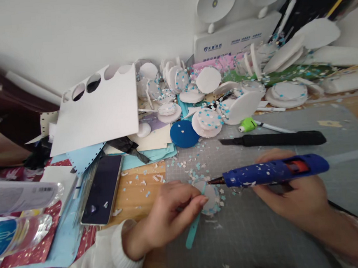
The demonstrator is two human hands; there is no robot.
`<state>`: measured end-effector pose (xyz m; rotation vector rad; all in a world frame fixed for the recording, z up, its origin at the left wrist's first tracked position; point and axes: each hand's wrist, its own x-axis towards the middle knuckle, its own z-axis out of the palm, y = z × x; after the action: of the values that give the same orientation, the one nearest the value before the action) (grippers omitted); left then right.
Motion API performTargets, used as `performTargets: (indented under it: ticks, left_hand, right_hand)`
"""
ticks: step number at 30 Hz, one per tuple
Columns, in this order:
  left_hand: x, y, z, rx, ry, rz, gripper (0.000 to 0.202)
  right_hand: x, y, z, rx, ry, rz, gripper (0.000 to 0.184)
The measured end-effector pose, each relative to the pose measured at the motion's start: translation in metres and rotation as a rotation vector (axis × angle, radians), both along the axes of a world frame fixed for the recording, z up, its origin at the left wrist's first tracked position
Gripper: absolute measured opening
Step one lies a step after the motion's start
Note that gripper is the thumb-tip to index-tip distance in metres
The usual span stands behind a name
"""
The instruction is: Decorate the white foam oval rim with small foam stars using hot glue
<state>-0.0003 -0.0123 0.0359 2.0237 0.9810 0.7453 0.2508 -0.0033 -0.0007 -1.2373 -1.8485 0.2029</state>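
My left hand [179, 210] pinches a flat teal stick [193, 231] between thumb and fingers. The stick slants across a round white disc [212, 200] edged with small blue and white confetti pieces. In my right hand [298, 199] is a blue hot glue gun [262, 172], lying nearly level with its nozzle pointing left. The nozzle tip is at the upper end of the stick, over the disc; whether they touch I cannot tell. My right fingers are wrapped round the gun, partly hidden by its body. The disc rests on a grey cutting mat [252, 235].
Beyond the hands lie a black craft knife [275, 140], a green frog-like figure [247, 124] and a blue round lid [184, 134]. Several white foam discs [208, 80] crowd the back. A white board with holes [102, 107], a phone [103, 189] and a bottle [19, 233] occupy the left.
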Motion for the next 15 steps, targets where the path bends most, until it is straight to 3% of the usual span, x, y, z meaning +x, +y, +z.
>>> performTargets:
  ticks: [7, 11, 15]
  left_hand:
    - [0.001, 0.0, 0.001, -0.058, -0.031, 0.005, 0.034]
    - [0.002, 0.0, 0.002, -0.142, -0.097, 0.039, 0.037]
    - [0.002, 0.001, 0.002, -0.244, -0.144, 0.074, 0.042]
  right_hand:
    - [0.006, 0.005, -0.003, 0.101, -0.024, -0.111, 0.028]
    - [0.012, 0.012, -0.006, 0.023, -0.215, -0.256, 0.019]
    - [0.013, 0.015, -0.01, -0.038, -0.287, -0.207, 0.014]
